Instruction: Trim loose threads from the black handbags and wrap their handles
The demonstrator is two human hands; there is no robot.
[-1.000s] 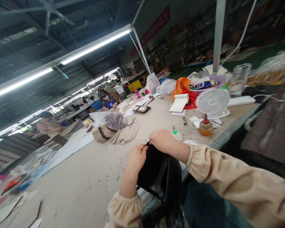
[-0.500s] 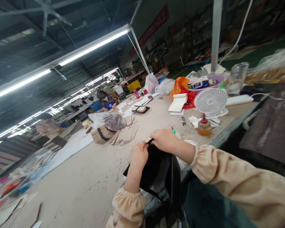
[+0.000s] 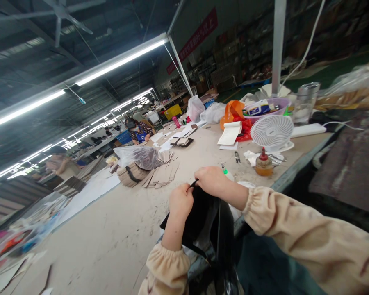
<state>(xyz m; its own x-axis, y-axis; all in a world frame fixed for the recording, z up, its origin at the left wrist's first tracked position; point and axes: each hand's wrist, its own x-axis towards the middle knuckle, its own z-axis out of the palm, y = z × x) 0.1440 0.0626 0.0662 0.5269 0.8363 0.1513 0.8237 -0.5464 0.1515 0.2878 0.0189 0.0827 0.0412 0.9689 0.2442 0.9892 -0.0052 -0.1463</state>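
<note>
A black leather-like bag (image 3: 203,223) hangs over the near edge of the table, its upper edge raised between my hands. My left hand (image 3: 181,200) is closed on that edge, thumb and fingers pinched together. Close beside it, my right hand (image 3: 212,180) grips the same edge from the right, knuckles up. The fingertips of both hands are partly hidden. Lower down, the bag's folds drop below the tabletop, and a small metallic glint shows on it. Just beyond my right hand lies a green-tipped item (image 3: 224,169).
A glue bottle (image 3: 264,164), nippers (image 3: 237,157), a white fan (image 3: 272,133) and a notepad (image 3: 230,133) lie to the right. Several beige strips (image 3: 162,176) and a plastic bag (image 3: 138,157) lie ahead on the table (image 3: 110,229). A person (image 3: 140,131) works at the far side.
Both hands keep their hold on the bag's edge, with only a slight shift. In the background, the person at left has raised an arm.
</note>
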